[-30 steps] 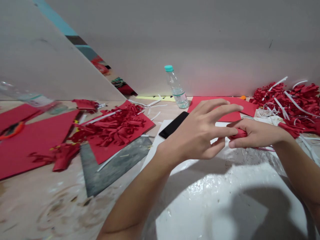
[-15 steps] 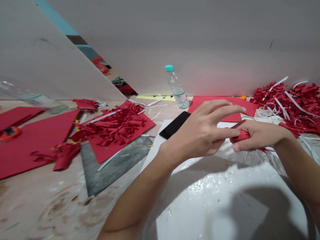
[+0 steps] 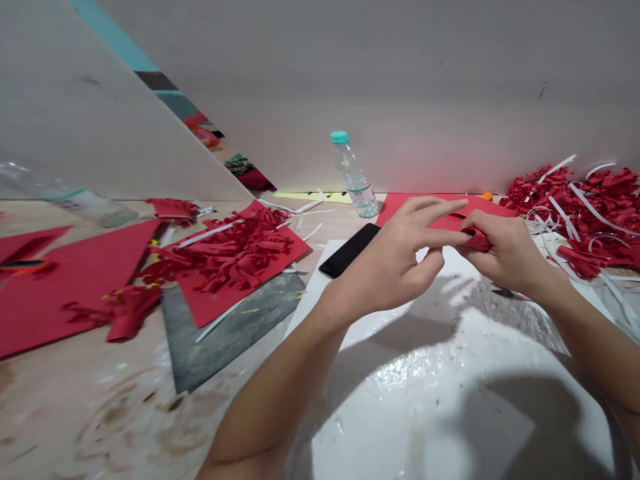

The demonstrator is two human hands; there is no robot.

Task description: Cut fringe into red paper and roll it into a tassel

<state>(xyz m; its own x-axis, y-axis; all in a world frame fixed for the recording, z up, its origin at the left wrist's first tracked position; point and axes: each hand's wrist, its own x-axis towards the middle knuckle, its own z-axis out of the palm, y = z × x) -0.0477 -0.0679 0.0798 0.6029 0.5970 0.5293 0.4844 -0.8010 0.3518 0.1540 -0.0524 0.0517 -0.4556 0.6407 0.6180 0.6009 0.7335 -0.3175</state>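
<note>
My right hand (image 3: 505, 250) is closed around a small red roll (image 3: 479, 240), which looks like rolled foam sheet or thick paper; most of it is hidden by the fingers. To its left, my left hand (image 3: 407, 250) has its fingers stretched and spread, with one fingertip at the near end of the roll. Both hands hover over a white plastic-covered board (image 3: 400, 380). Just beyond the left wrist, a black phone (image 3: 350, 251) lies on the board's corner. A flat red sheet (image 3: 400, 205) lies behind the hands.
A water bottle (image 3: 361, 190) stands by the wall. Red fringed pieces (image 3: 235, 257) lie on a red sheet over a grey slab (image 3: 235, 340). More red sheets (image 3: 95, 267) and a cutter (image 3: 25, 266) are at left. A red fringed heap (image 3: 610, 200) with white strips sits right.
My right hand has turned and shifted slightly, its fingers now curled over the red roll. My left fingers have straightened, and the left thumb has come into view.
</note>
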